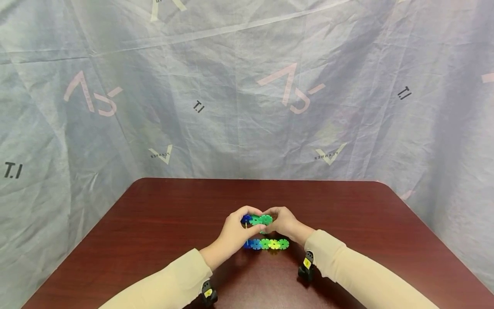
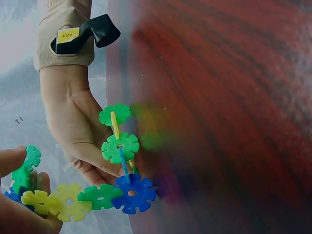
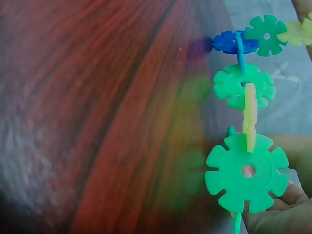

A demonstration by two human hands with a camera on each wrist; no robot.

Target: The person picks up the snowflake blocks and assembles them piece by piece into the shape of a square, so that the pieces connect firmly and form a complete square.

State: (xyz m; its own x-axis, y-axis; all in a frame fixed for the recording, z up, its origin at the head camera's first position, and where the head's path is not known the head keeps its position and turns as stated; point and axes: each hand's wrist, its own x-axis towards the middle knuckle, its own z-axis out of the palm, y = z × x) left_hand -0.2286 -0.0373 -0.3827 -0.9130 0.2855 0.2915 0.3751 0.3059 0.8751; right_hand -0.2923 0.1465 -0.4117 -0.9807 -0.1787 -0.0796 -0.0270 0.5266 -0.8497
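Note:
A chain of slotted plastic snowflake discs, bent into corners, is held between both hands. Its near row [image 1: 274, 244] runs dark blue, lighter blue, green, yellow, green. My left hand [image 1: 236, 225] grips the left end of the far row, thumb on one side and fingers on the other, by a blue and a green disc [image 2: 32, 157]. At the right, my right hand [image 1: 284, 222] pinches around a green disc [image 1: 266, 219]. In the right wrist view, a large green disc [image 3: 234, 170] stands before the right fingers, which are partly hidden behind it. A dark blue disc [image 2: 144, 186] forms a corner.
The dark red wooden table [image 1: 173, 206] lies beneath, showing coloured reflections of the near discs. Grey printed cloth [image 1: 231, 128] hangs behind it. Black wrist-worn devices [image 1: 306, 268] with yellow labels sit at both cuffs.

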